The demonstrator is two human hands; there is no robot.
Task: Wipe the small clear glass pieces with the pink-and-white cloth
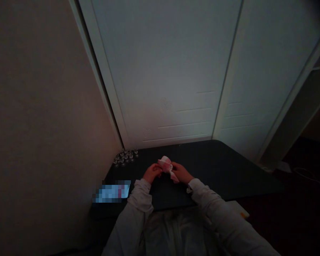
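A pink and white cloth (165, 163), bunched up, is held between my two hands over the dark table (202, 167). My left hand (152, 172) has its fingers closed at the cloth's left side. From the right, my right hand (181, 173) grips the cloth, and one end of it hangs down by the fingers. Dim light hides the finer finger detail, and I cannot tell whether anything is wrapped inside the cloth.
Several small clear stemmed glasses (125, 157) stand at the table's back left corner. A lit screen (113, 192), blurred out, lies at the left edge. White panels (162, 71) rise behind the table, and a wall (48, 124) borders it on the left.
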